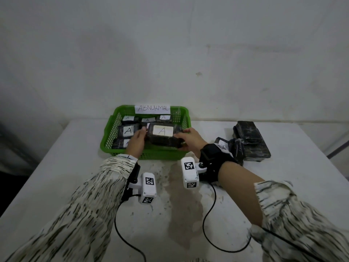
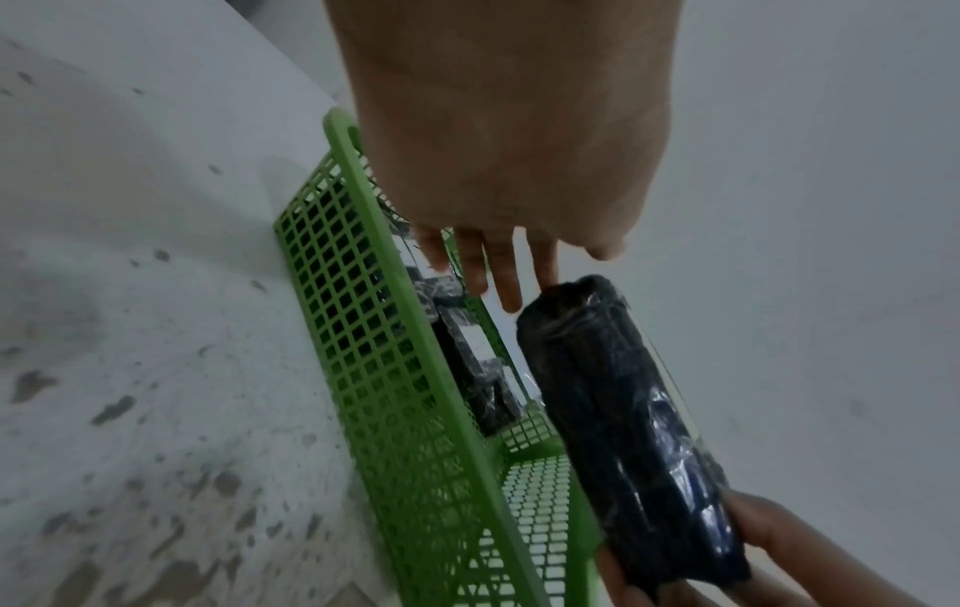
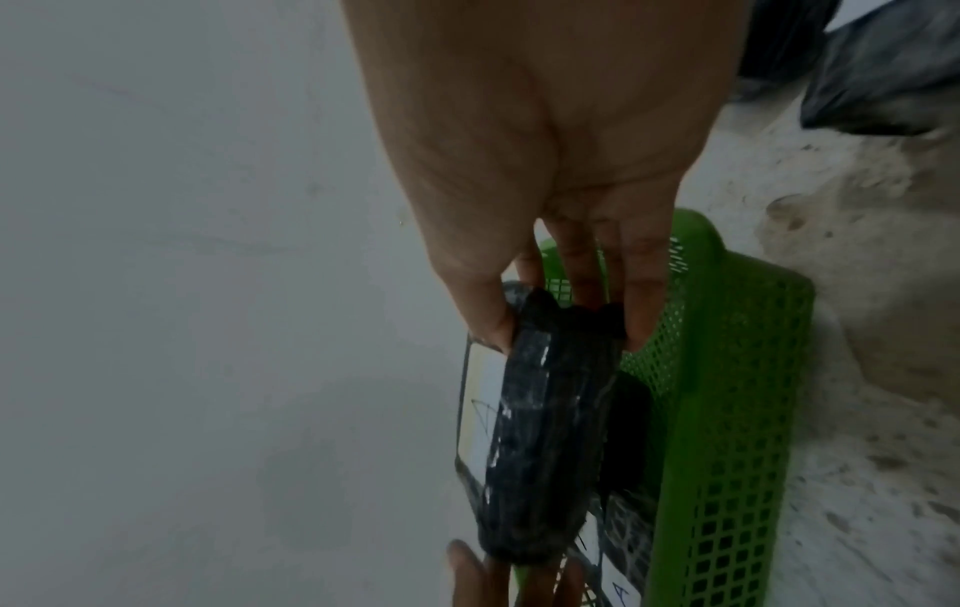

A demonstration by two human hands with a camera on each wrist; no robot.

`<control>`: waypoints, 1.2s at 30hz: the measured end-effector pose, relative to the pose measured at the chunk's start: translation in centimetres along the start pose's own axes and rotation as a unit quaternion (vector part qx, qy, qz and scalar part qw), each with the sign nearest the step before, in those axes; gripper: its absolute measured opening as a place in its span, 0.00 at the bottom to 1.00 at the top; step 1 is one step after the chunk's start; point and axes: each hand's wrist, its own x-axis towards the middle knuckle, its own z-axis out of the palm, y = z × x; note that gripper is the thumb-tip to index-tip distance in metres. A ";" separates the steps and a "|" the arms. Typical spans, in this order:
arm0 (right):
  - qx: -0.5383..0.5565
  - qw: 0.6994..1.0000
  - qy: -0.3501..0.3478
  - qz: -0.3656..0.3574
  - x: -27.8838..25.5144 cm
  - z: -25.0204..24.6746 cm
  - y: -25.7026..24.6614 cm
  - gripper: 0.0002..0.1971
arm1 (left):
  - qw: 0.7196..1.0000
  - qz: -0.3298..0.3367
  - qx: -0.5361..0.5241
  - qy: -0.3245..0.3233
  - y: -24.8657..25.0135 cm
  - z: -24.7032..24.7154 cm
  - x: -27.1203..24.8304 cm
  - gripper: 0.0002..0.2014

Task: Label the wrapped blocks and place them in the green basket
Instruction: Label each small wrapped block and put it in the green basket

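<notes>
A black wrapped block (image 1: 163,138) with a white "A" label (image 1: 162,130) hangs over the right part of the green basket (image 1: 162,155). My right hand (image 1: 188,139) grips its right end, thumb on the label side and fingers underneath. My left hand (image 1: 137,139) has straight fingers that touch the block's left end. In the left wrist view the left hand (image 2: 499,279) meets the block (image 2: 623,431) with one fingertip above the basket (image 2: 374,349). In the right wrist view the right hand (image 3: 566,283) pinches the block (image 3: 545,431) beside the basket wall (image 3: 727,390).
Several "A"-labelled wrapped blocks (image 1: 128,130) lie in the basket, mostly left and back. A paper sign reading ABNORMAL (image 1: 152,108) is fixed to its far rim. A pile of wrapped blocks (image 1: 249,142) sits on the stained white table (image 1: 181,205) to the right, against the wall.
</notes>
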 end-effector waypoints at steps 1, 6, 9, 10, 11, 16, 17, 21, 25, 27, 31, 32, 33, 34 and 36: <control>-0.004 1.000 0.015 -0.006 0.6 0.4 0.0 0.19 | 0.998 0.003 0.050 0.032 -0.6 -0.5 0.4 0.22; -0.116 0.991 0.071 -0.012 3.3 2.0 0.5 0.20 | 0.957 -0.026 0.282 0.053 -3.9 -2.0 2.2 0.18; -0.217 0.971 0.096 -0.037 4.7 2.8 1.1 0.20 | 0.940 -0.041 0.339 0.003 -5.3 -1.7 2.3 0.20; -0.251 0.962 0.099 -0.041 5.1 3.1 1.3 0.21 | 0.930 -0.037 0.367 -0.002 -5.7 -1.4 2.2 0.20; -0.279 0.954 0.100 -0.041 5.5 3.4 1.6 0.23 | 0.919 -0.028 0.393 -0.003 -6.0 -1.3 2.0 0.20; -0.391 0.918 0.059 0.022 7.2 4.7 3.1 0.25 | 0.907 0.043 0.419 0.010 -7.0 -1.2 1.6 0.19; -0.410 0.910 0.049 0.033 7.4 4.9 3.2 0.22 | 0.907 0.053 0.418 0.010 -7.1 -1.3 1.6 0.19; -0.454 0.890 0.010 0.048 7.9 5.1 3.3 0.18 | 0.907 0.077 0.413 0.033 -7.5 -1.3 1.6 0.19; -0.474 0.879 -0.024 0.043 7.7 5.2 3.1 0.19 | 0.906 0.086 0.413 0.041 -7.8 -1.2 1.6 0.26; -0.466 0.884 -0.008 0.031 7.4 5.1 3.1 0.18 | 0.902 0.093 0.419 0.047 -7.8 -1.2 1.5 0.25; -0.361 0.924 0.088 -0.087 6.7 4.5 3.7 0.21 | 0.892 0.047 0.450 0.021 -6.9 -1.3 1.5 0.21; -0.336 0.927 0.103 -0.128 6.3 4.1 3.8 0.20 | 0.892 0.027 0.452 0.010 -6.5 -1.2 1.5 0.21; -0.314 0.928 0.117 -0.165 5.7 3.5 3.8 0.18 | 0.892 0.011 0.452 0.005 -6.1 -0.9 1.5 0.21; -0.295 0.926 0.133 -0.197 5.2 2.8 3.7 0.16 | 0.893 0.003 0.451 0.010 -5.7 -0.5 1.5 0.20; -0.274 0.915 0.177 -0.237 4.1 0.9 3.6 0.15 | 0.900 0.018 0.433 0.036 -4.5 1.1 1.1 0.17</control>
